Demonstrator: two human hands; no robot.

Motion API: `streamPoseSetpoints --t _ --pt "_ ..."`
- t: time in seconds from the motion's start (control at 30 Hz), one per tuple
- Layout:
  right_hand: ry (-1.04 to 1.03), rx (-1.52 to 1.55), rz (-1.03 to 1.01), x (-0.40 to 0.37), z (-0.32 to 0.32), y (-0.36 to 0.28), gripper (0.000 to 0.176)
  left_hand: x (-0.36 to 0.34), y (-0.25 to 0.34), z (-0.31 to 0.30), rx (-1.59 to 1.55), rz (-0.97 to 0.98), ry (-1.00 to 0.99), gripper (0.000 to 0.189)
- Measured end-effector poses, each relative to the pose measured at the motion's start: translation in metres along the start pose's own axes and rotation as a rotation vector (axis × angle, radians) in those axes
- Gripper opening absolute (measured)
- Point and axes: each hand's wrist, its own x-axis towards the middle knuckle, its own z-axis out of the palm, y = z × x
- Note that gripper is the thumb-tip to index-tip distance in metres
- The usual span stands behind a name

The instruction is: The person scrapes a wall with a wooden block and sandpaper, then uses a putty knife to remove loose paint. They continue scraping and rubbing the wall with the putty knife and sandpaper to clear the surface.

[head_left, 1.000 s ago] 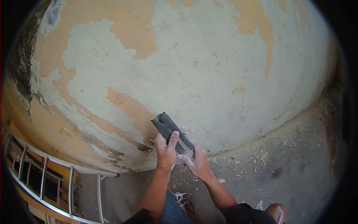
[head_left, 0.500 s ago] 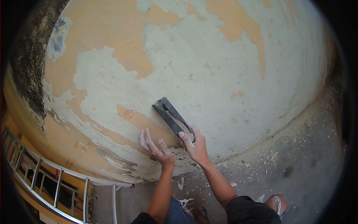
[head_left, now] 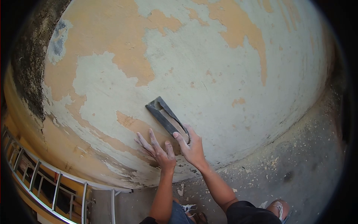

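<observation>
Block [head_left: 166,118], dark and narrow, slanted lengthwise up and to the person's left from the right hand's grip [head_left: 193,149], clasped on its near end, while the left hand [head_left: 162,155], open and empty, hovered just left before the peeling wall [head_left: 223,74].

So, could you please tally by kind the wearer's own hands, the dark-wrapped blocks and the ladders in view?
Wearer's own hands: 2 (left hand, open and holding nothing; right hand, gripping the block)
Dark-wrapped block: 1
Metal ladder: 1
Total: 4
</observation>
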Motion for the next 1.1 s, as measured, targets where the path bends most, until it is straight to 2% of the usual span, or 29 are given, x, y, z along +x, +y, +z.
streamPoseSetpoints --t 0.03,0.27,0.37,0.43,0.67,0.73,0.77,0.9,0.97,1.07,1.1 --pt "-0.067 -0.001 0.087 0.005 0.001 -0.010 0.037 -0.001 0.000 0.001 0.001 0.002 -0.002 0.068" --pt "-0.020 0.043 0.046 -0.004 -0.005 0.002 0.035 -0.004 -0.006 0.016 -0.055 -0.046 -0.076 0.073" --pt "-0.047 0.023 0.124 0.003 0.006 -0.010 0.035 -0.014 -0.012 0.026 -0.021 -0.070 -0.075 0.075" --pt "-0.046 0.022 0.022 0.015 0.012 -0.022 0.034 -0.014 -0.014 0.038 0.063 -0.078 -0.050 0.076" --pt "-0.007 0.089 -0.016 0.008 0.003 -0.008 0.035 -0.014 -0.020 0.044 0.099 -0.042 -0.012 0.077" --pt "-0.092 0.025 0.027 0.021 0.014 -0.028 0.033 -0.018 -0.033 0.056 0.306 -0.081 -0.045 0.075" --pt "-0.094 0.007 0.017 0.024 0.018 -0.029 0.031 -0.022 -0.034 0.063 0.316 -0.080 0.014 0.074" --pt "-0.020 0.018 -0.086 0.007 0.006 -0.014 0.032 -0.019 -0.026 0.055 0.258 -0.059 0.031 0.075" --pt "-0.001 0.060 -0.040 0.012 0.002 -0.020 0.034 -0.012 -0.010 0.044 0.192 -0.075 0.008 0.077" --pt "-0.074 0.004 -0.032 0.022 0.017 -0.026 0.034 -0.014 -0.018 0.057 0.193 -0.113 0.044 0.076" --pt "-0.093 -0.005 -0.017 0.023 0.016 -0.028 0.034 -0.020 -0.029 0.062 0.257 -0.118 -0.002 0.073"
